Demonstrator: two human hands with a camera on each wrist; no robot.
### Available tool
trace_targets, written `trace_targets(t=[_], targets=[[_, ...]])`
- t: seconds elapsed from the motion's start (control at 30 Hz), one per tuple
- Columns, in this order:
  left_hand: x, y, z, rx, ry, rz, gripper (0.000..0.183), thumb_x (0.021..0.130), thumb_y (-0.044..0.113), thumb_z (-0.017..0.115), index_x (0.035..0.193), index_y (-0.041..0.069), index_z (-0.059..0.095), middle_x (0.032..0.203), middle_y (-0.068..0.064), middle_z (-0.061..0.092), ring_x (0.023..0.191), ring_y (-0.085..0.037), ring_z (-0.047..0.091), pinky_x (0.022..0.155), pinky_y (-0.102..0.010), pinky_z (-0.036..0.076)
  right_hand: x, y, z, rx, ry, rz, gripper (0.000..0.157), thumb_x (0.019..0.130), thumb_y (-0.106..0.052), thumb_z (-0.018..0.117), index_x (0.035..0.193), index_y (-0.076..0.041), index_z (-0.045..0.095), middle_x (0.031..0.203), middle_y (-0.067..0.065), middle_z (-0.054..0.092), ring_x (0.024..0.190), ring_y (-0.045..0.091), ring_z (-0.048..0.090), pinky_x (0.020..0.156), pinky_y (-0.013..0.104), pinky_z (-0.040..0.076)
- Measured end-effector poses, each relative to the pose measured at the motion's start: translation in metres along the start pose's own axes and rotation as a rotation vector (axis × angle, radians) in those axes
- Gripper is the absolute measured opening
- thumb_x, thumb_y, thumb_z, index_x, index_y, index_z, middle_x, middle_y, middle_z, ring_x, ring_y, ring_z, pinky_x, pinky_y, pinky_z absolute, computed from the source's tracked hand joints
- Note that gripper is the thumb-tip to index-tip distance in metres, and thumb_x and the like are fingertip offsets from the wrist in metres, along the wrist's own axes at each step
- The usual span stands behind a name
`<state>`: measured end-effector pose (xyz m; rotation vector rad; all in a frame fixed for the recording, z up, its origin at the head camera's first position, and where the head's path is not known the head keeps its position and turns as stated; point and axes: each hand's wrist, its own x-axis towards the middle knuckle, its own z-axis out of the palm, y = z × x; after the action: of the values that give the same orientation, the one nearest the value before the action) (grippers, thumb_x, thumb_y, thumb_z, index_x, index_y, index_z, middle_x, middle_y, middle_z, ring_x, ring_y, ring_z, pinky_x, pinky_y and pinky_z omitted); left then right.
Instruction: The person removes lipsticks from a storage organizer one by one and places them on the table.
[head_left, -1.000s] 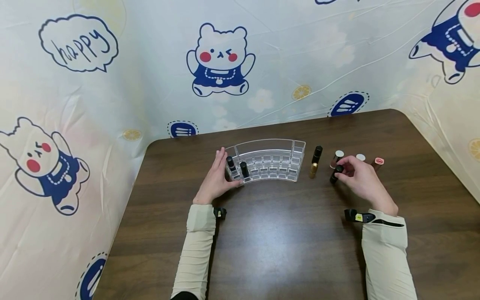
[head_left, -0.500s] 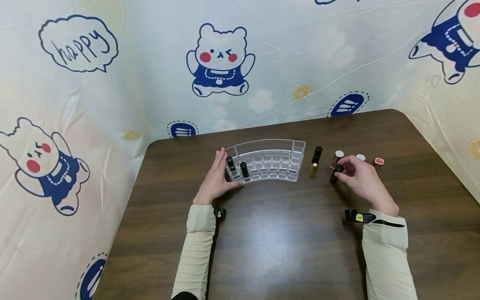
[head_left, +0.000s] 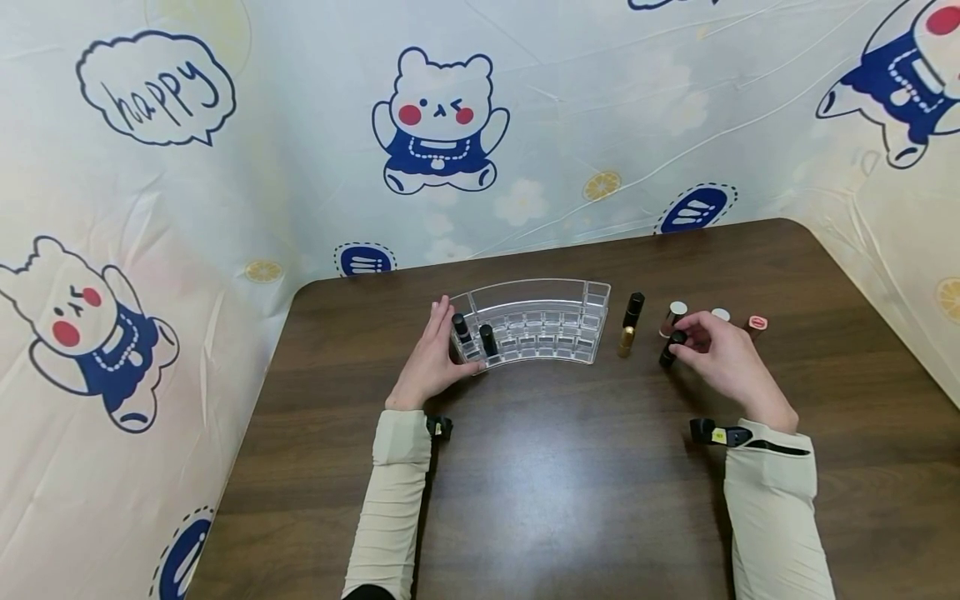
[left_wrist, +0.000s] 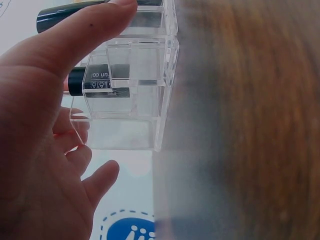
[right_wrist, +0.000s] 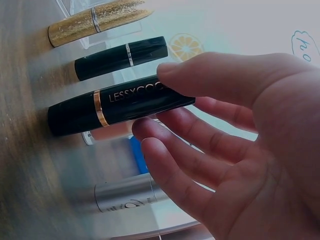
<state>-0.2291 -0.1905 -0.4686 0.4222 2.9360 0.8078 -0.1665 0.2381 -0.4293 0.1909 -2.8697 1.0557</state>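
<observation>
My left hand (head_left: 430,362) holds the left end of a clear, curved lipstick organizer (head_left: 536,343), thumb at its front and fingers along its far side. Two black lipsticks stand in its left slots, a rear one (head_left: 461,327) and a front one (head_left: 488,339). To the right, my right hand (head_left: 720,358) pinches the top of a black lipstick (head_left: 667,356) between thumb and fingers. In the right wrist view that lipstick (right_wrist: 75,116) shows a gold band and lettering; its lower end appears to be at the tabletop.
Between organizer and right hand stand a gold lipstick (head_left: 626,342) and a black one (head_left: 634,308). A white-topped tube (head_left: 677,309), another white-topped tube (head_left: 721,314) and a red-topped one (head_left: 758,323) stand around the right hand. The wooden table (head_left: 555,483) meets a printed curtain (head_left: 300,125) behind.
</observation>
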Motion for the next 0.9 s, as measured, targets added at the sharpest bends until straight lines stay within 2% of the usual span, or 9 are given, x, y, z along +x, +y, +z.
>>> trace_targets(t=[0.1, 0.43, 0.63, 0.9], targets=[[0.0, 0.001, 0.0, 0.002, -0.005, -0.006, 0.111, 0.076, 0.049, 0.079, 0.156, 0.009, 0.013, 0.165, 0.003, -0.006, 0.151, -0.016, -0.008, 0.119, -0.046, 0.022, 0.0, 0.0, -0.001, 0.0, 0.004, -0.005, 0.026, 0.088, -0.01, 0.068, 0.11, 0.0, 0.059, 0.096, 0.02, 0.064, 0.086, 0.03, 0.061, 0.068, 0.023, 0.045], [0.0, 0.001, 0.0, 0.004, 0.001, -0.002, 0.111, 0.076, 0.048, 0.079, 0.156, 0.008, 0.014, 0.165, -0.002, -0.002, 0.151, -0.017, -0.007, 0.119, -0.045, 0.022, -0.002, -0.004, -0.004, 0.014, -0.006, 0.01, 0.028, 0.089, -0.012, 0.069, 0.112, 0.0, 0.059, 0.099, 0.02, 0.064, 0.088, 0.031, 0.061, 0.067, 0.019, 0.045], [0.0, 0.001, 0.0, 0.005, 0.0, -0.003, 0.111, 0.076, 0.048, 0.079, 0.156, 0.008, 0.014, 0.165, -0.001, -0.003, 0.151, -0.017, -0.006, 0.119, -0.046, 0.022, -0.002, -0.006, -0.006, 0.023, 0.031, -0.01, 0.026, 0.089, -0.013, 0.068, 0.109, 0.002, 0.061, 0.096, 0.02, 0.063, 0.085, 0.029, 0.061, 0.065, 0.012, 0.043], [0.0, 0.001, 0.0, 0.003, -0.004, -0.006, 0.111, 0.076, 0.048, 0.078, 0.156, 0.009, 0.013, 0.165, 0.002, -0.006, 0.151, -0.017, -0.007, 0.119, -0.046, 0.022, -0.006, -0.012, -0.013, 0.049, 0.074, -0.008, 0.028, 0.092, -0.018, 0.065, 0.111, 0.001, 0.061, 0.103, 0.021, 0.065, 0.085, 0.031, 0.062, 0.065, 0.008, 0.042]])
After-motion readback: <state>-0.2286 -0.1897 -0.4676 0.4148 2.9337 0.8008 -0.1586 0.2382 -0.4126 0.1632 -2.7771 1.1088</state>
